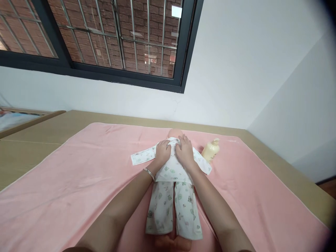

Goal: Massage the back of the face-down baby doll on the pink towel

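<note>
A baby doll (175, 133) lies stretched out on a pink blanket, its bald head pointing away from me. It wears a white printed top (172, 169) and matching trousers (162, 206), with the sleeves spread to both sides. My left hand (163, 151) rests on the doll's left-of-view shoulder, fingers laid over the cloth. On the other shoulder lies my right hand (184, 148), its fingers extended up beside the head. Both palms press on the top without gripping anything visible. The doll's feet (173, 242) show below the trouser legs.
A cream pump bottle (210, 149) lies tilted on the pink blanket (105, 168), right of the doll by its sleeve. Beneath the blanket is a wooden surface (47, 129) that meets a white wall (225, 70). A dark-framed barred window (126, 75) is above.
</note>
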A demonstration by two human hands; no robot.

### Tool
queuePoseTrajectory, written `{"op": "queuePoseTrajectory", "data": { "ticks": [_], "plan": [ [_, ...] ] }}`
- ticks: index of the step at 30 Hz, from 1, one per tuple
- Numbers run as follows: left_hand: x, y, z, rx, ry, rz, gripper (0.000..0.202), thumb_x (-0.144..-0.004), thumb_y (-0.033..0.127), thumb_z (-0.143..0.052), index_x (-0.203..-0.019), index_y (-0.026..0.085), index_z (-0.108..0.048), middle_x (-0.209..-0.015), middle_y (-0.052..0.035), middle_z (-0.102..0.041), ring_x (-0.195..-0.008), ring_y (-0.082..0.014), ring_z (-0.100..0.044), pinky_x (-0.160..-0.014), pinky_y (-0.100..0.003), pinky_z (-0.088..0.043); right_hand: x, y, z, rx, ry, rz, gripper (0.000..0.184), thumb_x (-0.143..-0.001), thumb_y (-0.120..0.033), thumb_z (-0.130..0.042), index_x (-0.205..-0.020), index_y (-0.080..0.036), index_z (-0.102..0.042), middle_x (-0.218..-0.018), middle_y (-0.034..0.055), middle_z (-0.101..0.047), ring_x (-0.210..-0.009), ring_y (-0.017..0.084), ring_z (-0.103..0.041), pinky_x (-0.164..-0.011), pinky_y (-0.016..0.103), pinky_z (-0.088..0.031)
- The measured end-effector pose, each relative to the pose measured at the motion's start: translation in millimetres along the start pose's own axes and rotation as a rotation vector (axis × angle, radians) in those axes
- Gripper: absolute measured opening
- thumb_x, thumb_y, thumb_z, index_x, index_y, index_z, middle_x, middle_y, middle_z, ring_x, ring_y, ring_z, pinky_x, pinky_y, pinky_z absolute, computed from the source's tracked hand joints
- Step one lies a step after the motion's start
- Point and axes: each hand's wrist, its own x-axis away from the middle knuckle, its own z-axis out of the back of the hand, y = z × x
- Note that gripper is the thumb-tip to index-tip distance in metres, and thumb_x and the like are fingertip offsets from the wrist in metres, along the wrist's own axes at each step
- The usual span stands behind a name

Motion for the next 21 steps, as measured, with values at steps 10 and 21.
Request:
{"op": "queuePoseTrajectory", "data": {
  "ticks": [10,21],
  "plan": [
    [-4.1,9.5,6.1,-0.124,-0.071,0.009,0.041,-0.09,0.02,-0.037,-0.12,0.013,-0.064,-0.128,-0.0124,-0.065,-0.122,-0.0254,-0.057,-0.111,-0.041,-0.04,-3.6,5.8,34.0,0.173,-0.357,-0.016,0.047,-0.095,-0.027,-0.041,-0.141,-0.017,-0.051,-0.146,0.0177,-0.049,-0.134,0.034,-0.046,-0.109,0.053,-0.033],
    [33.1,95.7,2.5,-0.121,-0.35,-0.002,0.061,-0.08,0.039,-0.065,-0.134,0.015,-0.053,-0.156,-0.0183,-0.035,-0.149,-0.0392,-0.018,-0.12,-0.061,-0.01,23.8,53.3,187.1,-0.184,-0.012,-0.194,0.055,-0.094,-0.036,-0.04,-0.145,-0.017,-0.047,-0.147,0.0099,-0.05,-0.137,0.028,-0.045,-0.111,0.042,-0.038]
  ]
}}
